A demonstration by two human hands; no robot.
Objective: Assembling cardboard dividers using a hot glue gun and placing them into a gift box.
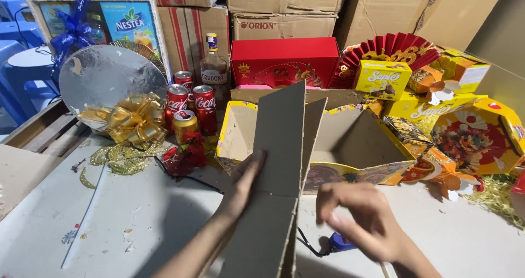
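Observation:
My left hand [243,182] holds a folded strip of plain brown cardboard [279,163] upright, fingers flat against its left face. To the right of the strip's lower part, my right hand [363,215] hovers blurred, fingers curled and holding nothing that I can see. Just behind the strip stands an open yellow patterned gift box [355,147] with a bare cardboard inside. A blue tool with a black cord [339,242] lies on the table under my right hand.
Red drink cans [191,106], a glass bottle [213,67] and a gold ribbon bow [134,119] on a silver disc stand at the left. A red box [284,62], yellow boxes [383,78] and an orange flowered box [476,138] sit behind and right. Stacked brown cartons line the back.

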